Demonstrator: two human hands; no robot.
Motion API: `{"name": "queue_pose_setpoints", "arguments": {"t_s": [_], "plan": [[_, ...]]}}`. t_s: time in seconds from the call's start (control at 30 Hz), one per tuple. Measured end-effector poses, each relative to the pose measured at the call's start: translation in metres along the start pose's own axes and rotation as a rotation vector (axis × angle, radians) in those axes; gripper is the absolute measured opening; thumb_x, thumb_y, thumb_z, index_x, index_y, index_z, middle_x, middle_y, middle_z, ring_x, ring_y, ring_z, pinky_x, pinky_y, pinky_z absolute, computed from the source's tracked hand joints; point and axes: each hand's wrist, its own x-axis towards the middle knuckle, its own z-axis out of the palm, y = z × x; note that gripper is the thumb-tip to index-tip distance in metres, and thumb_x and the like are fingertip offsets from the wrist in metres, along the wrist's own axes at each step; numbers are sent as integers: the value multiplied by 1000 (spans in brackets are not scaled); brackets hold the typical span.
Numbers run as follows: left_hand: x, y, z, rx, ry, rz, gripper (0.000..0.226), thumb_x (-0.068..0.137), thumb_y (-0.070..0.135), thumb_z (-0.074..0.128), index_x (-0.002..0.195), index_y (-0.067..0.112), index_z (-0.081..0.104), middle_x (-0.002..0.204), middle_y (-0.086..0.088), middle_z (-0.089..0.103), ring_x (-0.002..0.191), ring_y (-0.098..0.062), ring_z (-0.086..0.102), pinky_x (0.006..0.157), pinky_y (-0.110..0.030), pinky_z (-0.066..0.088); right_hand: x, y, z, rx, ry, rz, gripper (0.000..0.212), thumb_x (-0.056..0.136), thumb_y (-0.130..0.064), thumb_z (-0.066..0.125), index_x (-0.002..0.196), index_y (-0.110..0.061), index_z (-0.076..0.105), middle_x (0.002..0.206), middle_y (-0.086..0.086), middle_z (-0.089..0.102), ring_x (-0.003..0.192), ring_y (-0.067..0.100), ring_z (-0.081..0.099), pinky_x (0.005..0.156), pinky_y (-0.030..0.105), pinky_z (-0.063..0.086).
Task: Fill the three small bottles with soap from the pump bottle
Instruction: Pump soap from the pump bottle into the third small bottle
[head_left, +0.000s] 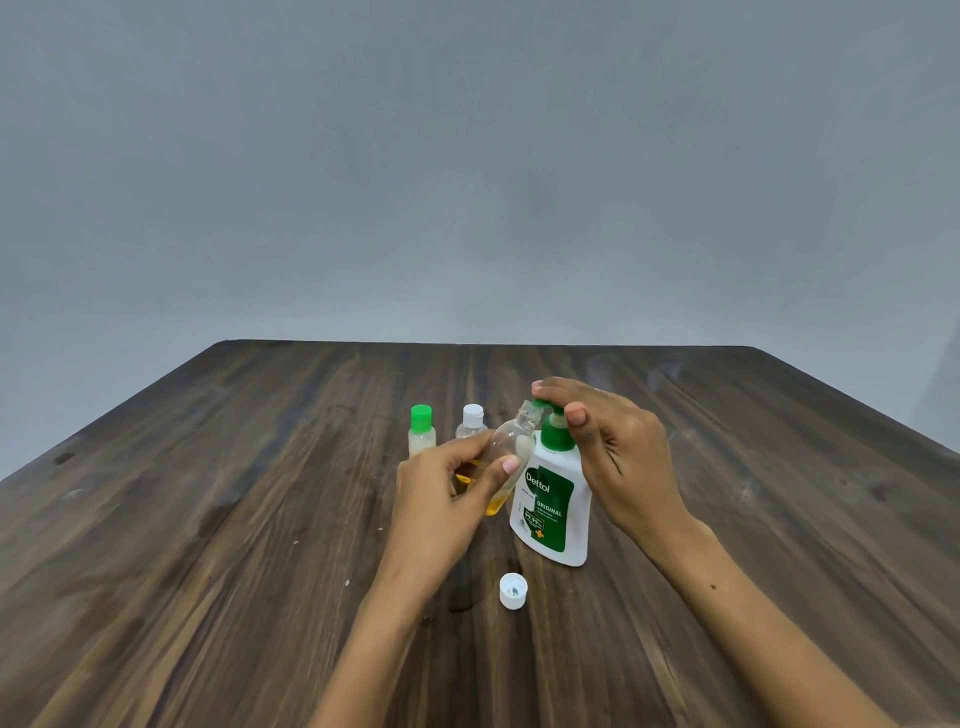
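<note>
One open small bottle (511, 453), gripped tilted by left hand (441, 493) under spout; right hand (618, 452) fingers pressing pump bottle (553, 512) head. Next: keep neck aligned, pump steadily.

Small bottles: 3, namely green-capped bottle (421, 432), white-capped bottle (471, 423), uncapped bottle (511, 451)
Pump bottle (551, 506): 1
Loose cap (513, 590): 1
Hands: 2, left hand (441, 496), right hand (621, 449)
Table (208, 519): 1
</note>
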Motion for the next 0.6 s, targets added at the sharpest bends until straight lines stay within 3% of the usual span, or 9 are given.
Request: {"name": "queue_pose_setpoints", "arguments": {"t_s": [0.2,0.4,0.6], "plan": [[3,2,0,17,2,14,18,89,30,68,103,41,72,88,13,75,87,-5,68,80,-28,54,4,-1,-2,-10,-16,-6,72,99,-61,20,105,-14,75,109,-3,72,105,11,66,87,42,53],[1,2,-1,29,-8,0,20,90,35,66,108,34,73,91,11,75,89,-10,68,84,-40,55,4,1,-2,20,-10,13,74,98,-62,19,107,-14,74,113,-4,71,106,13,66,85,46,55],[1,4,-1,22,-17,-22,22,89,34,66,111,33,72,90,20,73,90,-4,67,86,-39,55,3,2,1,56,-9,48,72,99,-62,19,106,-17,74,110,-6,72,104,14,67,82,47,55]]}}
